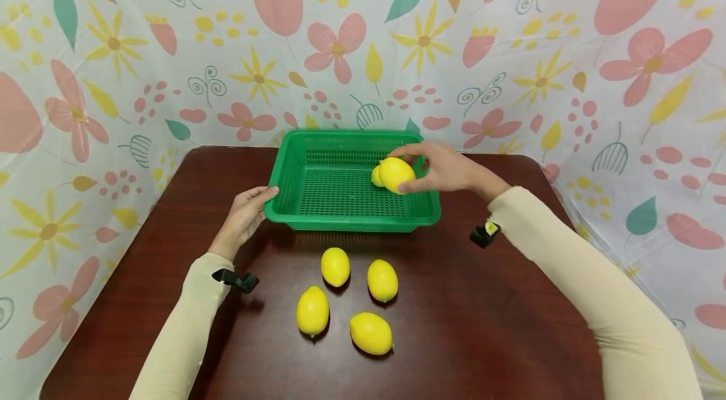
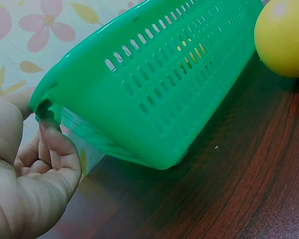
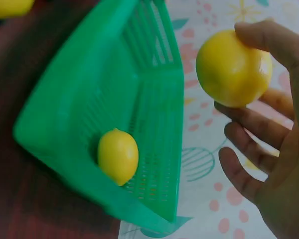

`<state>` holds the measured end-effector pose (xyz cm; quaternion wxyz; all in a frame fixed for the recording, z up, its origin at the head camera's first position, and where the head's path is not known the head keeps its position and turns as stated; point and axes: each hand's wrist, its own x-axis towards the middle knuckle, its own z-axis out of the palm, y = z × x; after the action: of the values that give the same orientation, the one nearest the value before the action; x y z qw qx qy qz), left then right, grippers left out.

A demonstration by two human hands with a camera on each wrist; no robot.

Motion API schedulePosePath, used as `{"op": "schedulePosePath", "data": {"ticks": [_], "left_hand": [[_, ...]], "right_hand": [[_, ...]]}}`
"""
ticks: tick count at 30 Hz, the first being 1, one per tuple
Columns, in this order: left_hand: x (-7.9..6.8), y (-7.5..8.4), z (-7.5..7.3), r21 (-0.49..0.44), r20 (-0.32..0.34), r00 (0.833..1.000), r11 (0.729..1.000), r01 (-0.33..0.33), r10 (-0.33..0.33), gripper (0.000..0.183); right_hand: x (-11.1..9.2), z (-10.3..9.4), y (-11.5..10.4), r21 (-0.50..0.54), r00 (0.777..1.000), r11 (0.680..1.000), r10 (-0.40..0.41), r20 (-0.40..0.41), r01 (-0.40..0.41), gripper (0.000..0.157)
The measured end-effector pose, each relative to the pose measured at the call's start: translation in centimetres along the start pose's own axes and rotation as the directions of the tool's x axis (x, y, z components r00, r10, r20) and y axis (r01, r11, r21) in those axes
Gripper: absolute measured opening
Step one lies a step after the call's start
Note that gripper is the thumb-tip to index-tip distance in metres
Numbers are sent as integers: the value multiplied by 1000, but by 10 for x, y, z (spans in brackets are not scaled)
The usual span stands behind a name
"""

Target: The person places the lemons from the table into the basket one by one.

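My left hand point(image 1: 245, 217) grips the left rim of a green plastic basket point(image 1: 346, 223), thumb on top and fingers curled beneath, as the left wrist view point(image 2: 35, 164) shows. Over the basket's right side, my right hand point(image 1: 442, 167) holds a yellow lemon point(image 1: 397, 174) between thumb and fingers. In the right wrist view this lemon point(image 3: 233, 68) is pinched at the fingertips, above the basket. A second lemon point(image 3: 118, 157) lies inside on the basket floor; in the head view it is partly hidden behind the held one.
Several lemons lie on the dark wooden table point(image 1: 465, 312) in front of the basket: one lemon point(image 1: 335, 267) nearest it, others point(image 1: 371, 333) closer to me. A flower-printed cloth point(image 1: 340, 41) hangs behind the table and along its sides. Black camera mounts point(image 1: 484, 234) sit on both wrists.
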<state>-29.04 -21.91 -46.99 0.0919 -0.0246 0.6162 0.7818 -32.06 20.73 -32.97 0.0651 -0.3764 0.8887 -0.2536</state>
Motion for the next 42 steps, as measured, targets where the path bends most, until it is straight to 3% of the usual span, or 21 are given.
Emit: {"op": "schedulePosePath", "data": {"ticks": [5,9,20,33,42], "left_hand": [[2,-2,0,22,-6,1000,1000,20,-20,27],[2,-4,1,23,-16,1000,999,25,-24,26],[4,-3,2,17,-15,1000,1000,-3,3,36],[6,-4,4,-9,-15,1000,1000,3,-3,32],[4,-3,2,-32,-29,1000,999,0,-1,25]], "right_hand": [[32,-5,15,17,997,999,-30,67,29,66],[53,-3,25,-3,996,1000,3,93,-2,67],[101,27,56,26,987,994,107,116,-110,69],[134,58,70,24,960,966,255,118,-259,69],[147,69,67,-32,958,965,261,118,-259,70]]}}
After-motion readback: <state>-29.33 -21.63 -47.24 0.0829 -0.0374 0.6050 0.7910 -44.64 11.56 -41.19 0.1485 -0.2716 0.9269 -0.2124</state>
